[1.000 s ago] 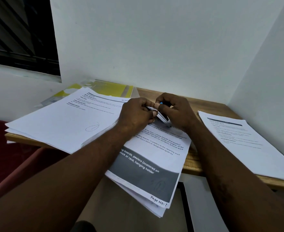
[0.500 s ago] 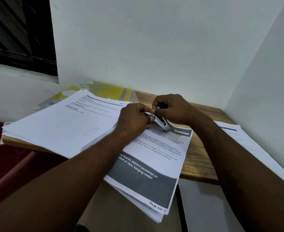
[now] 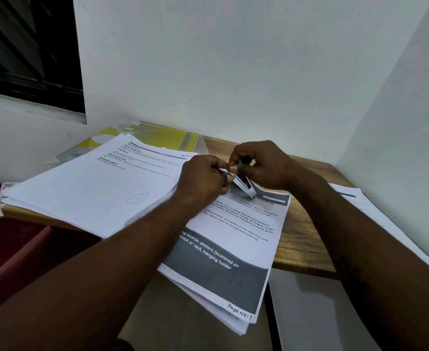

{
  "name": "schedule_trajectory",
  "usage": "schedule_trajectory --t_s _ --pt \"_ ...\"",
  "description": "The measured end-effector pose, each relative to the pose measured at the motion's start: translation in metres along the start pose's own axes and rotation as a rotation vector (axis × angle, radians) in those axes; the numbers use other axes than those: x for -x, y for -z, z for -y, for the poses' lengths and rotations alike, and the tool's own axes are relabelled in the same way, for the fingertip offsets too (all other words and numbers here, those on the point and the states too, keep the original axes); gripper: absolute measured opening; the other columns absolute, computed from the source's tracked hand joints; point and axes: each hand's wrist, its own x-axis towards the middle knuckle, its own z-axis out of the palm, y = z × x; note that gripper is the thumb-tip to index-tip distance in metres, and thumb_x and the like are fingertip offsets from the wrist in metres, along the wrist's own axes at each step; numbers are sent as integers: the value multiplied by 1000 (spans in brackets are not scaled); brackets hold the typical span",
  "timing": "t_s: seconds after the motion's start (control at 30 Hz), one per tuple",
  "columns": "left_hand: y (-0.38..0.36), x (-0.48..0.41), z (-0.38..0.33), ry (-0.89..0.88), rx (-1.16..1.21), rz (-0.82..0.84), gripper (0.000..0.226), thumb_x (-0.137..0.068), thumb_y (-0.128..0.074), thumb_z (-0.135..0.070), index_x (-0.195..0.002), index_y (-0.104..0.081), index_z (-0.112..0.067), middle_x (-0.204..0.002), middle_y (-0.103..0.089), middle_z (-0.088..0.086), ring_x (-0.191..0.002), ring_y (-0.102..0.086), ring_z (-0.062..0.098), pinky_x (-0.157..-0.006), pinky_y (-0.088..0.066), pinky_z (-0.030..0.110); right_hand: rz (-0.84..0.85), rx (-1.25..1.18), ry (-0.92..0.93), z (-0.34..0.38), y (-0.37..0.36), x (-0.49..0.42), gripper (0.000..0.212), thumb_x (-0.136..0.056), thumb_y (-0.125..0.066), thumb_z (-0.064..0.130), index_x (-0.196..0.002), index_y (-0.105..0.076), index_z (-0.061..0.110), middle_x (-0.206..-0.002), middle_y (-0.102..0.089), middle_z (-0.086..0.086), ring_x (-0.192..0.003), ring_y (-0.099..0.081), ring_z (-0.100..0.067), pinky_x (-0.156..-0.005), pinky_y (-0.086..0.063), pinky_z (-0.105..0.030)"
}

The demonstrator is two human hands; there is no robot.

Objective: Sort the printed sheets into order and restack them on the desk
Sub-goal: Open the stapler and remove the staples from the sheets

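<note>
Left hand [image 3: 200, 184] and right hand [image 3: 265, 163] both pinch a small white stapler [image 3: 245, 186] over the middle sheet stack [image 3: 233, 239]. A larger sheet stack [image 3: 94, 188] lies left, with a yellow folder [image 3: 169, 140] behind it.

Bare desk strip [image 3: 307, 231] left open between middle stack [image 3: 236, 239] and right stack [image 3: 367, 211]; passage closed behind and rightward by walls [image 3: 233, 72].

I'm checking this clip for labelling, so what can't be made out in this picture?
Head view:
Small white object: mostly covered by the left hand and right hand; its kind is unclear.
Right pile: hidden by the right arm, cut off by the edge.
Left pile: print too small to read.
Yellow folder: largely under the left pile.
</note>
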Motion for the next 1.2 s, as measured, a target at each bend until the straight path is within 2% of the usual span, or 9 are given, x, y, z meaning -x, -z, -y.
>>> schedule_trajectory --t_s 0.2,0.3,0.4,0.5,0.63,0.8,0.93,1.1,1.2 --pt "1 -1 1 8 4 13 18 -84 -84 -3 -87 -75 -18 -73 -78 10 -71 -79 26 -83 -66 45 81 58 -10 2 9 -6 6 -89 -75 10 -89 -74 16 -84 -74 9 -80 -69 -7 -76 -53 -28" --pt "1 -1 1 4 3 23 18 -84 -84 -1 -91 -74 -15 -75 -78 11 -72 -79 26 -84 -66 46 116 63 -25 6 13 -8 5 -87 -77 11 -88 -75 15 -84 -74 5 -80 -69 -13 -76 -55 -33" --pt "2 2 -1 -14 -18 19 20 -83 -84 0 -88 -73 -17 -75 -78 12 -70 -79 24 -82 -66 45 160 53 -60 13 13 -12 7 -84 -77 11 -88 -76 17 -84 -74 6 -80 -68 -11 -74 -54 -31" --pt "3 3 -2 -23 -21 8 21 -83 -84 0 -87 -75 -19 -74 -78 11 -70 -79 24 -83 -66 46 201 12 -183 18 17 -21 8 -86 -77 14 -90 -77 21 -80 -74 9 -77 -67 -4 -72 -52 -26" --pt "3 4 -3 -17 -6 12 28 -82 -84 2 -81 -72 -23 -74 -78 10 -72 -79 27 -83 -66 47 182 -138 -339 24 14 -24 11 -82 -79 11 -89 -74 17 -82 -75 3 -78 -69 -13 -77 -57 -34" --pt "4 4 -3 -7 5 22 25 -82 -84 1 -84 -72 -21 -73 -78 11 -70 -79 27 -83 -65 48 164 -28 -253 20 16 -19 12 -82 -82 17 -88 -76 25 -84 -75 8 -76 -65 -5 -73 -52 -25" --pt "4 4 -3 -7 12 27 22 -82 -84 2 -85 -73 -18 -73 -78 11 -70 -79 27 -82 -66 49 180 48 -164 20 16 -16 9 -85 -81 18 -90 -77 23 -84 -74 8 -72 -62 -1 -73 -51 -24" --pt "5 4 -4 5 8 18 17 -81 -84 3 -87 -77 -12 -75 -78 12 -70 -79 27 -82 -66 49 211 160 -60 25 18 -19 8 -89 -76 18 -95 -80 21 -84 -73 10 -74 -60 6 -68 -42 -11" --pt "5 5 -5 -12 2 15 22 -78 -84 4 -80 -77 -17 -74 -78 13 -69 -79 28 -80 -66 48 226 167 -27 26 19 -20 8 -86 -76 16 -92 -79 21 -84 -75 9 -71 -60 5 -68 -42 -13"
